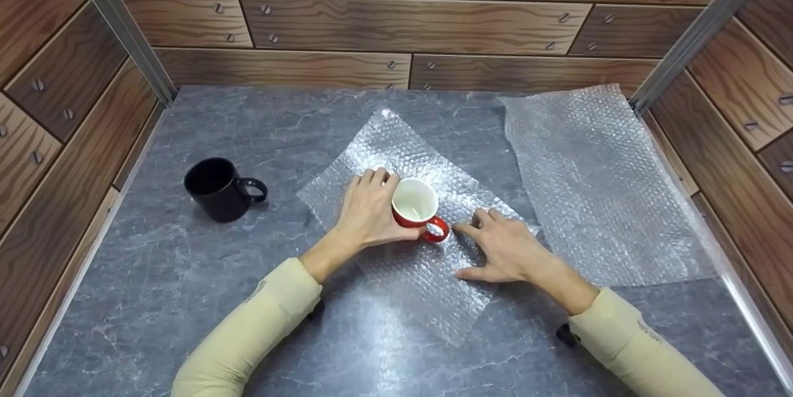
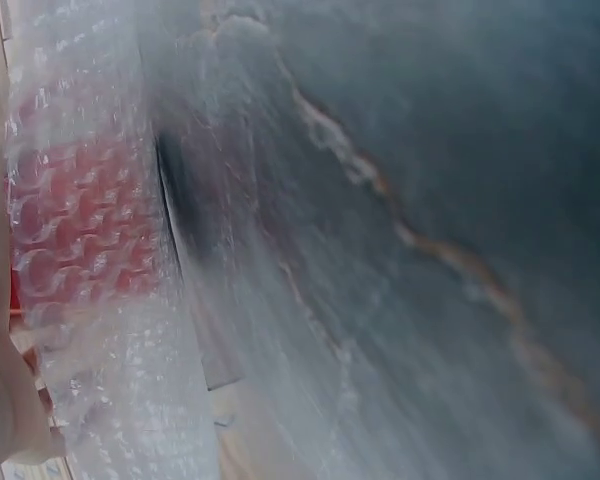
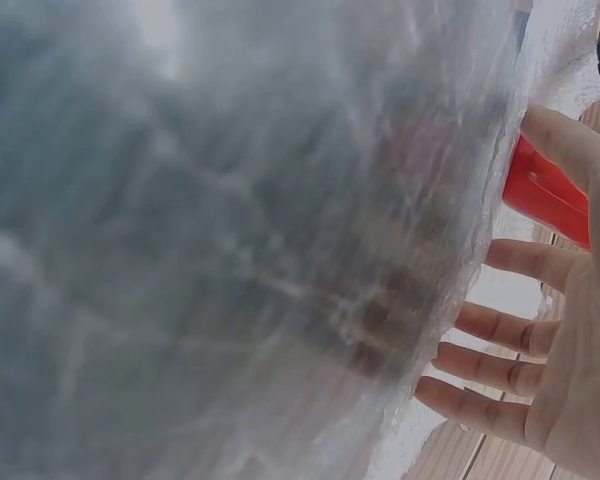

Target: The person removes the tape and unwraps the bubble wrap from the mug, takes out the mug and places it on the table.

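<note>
A red mug (image 1: 414, 200) with a white inside stands upright on a sheet of bubble wrap (image 1: 427, 298) laid cornerwise on the table. My left hand (image 1: 368, 210) grips the mug from its left side, thumb near the handle and fingers behind. To the right of the handle, my right hand (image 1: 505, 248) has its fingers spread, and in the right wrist view its fingertips (image 3: 470, 318) touch the bubble wrap. The left wrist view shows part of the left hand (image 2: 5, 350) at its edge, with red showing in the bubble wrap (image 2: 110, 400).
A black mug (image 1: 218, 196) stands on the left of the marbled grey table (image 1: 204, 322), its handle pointing right. Another larger bubble wrap sheet (image 1: 601, 192) lies flat on the right. Wood-patterned walls (image 1: 347, 25) enclose the back and sides.
</note>
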### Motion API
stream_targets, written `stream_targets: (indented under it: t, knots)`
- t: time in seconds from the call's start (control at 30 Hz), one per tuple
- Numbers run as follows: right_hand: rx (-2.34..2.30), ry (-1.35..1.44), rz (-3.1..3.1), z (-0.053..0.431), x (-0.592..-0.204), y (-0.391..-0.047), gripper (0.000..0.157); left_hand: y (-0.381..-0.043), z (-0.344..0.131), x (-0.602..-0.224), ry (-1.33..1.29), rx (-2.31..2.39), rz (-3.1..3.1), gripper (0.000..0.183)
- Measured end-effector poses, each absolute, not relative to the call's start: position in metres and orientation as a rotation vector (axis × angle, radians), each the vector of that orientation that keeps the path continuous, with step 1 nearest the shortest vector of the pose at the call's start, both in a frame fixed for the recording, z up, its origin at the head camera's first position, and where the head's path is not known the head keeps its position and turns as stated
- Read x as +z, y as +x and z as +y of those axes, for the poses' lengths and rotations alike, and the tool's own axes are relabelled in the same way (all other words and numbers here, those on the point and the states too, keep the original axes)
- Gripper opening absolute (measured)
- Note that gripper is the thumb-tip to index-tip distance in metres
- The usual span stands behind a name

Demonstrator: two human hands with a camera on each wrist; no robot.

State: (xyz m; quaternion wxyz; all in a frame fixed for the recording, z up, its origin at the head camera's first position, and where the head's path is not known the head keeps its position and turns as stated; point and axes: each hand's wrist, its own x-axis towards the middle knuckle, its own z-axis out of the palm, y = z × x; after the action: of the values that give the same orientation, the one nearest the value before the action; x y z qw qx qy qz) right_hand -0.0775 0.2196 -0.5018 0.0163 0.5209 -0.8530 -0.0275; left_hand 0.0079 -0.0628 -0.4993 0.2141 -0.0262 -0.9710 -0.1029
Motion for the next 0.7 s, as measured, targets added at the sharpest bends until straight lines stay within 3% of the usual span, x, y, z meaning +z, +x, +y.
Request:
stream_targets:
  t: [0.7]
  knots:
    - [-0.105,1.615,-2.632,0.226,-0.5,-0.076,0.088,0.024,-0.082,-0.499,-0.069,-0.264,-2.619,0.09]
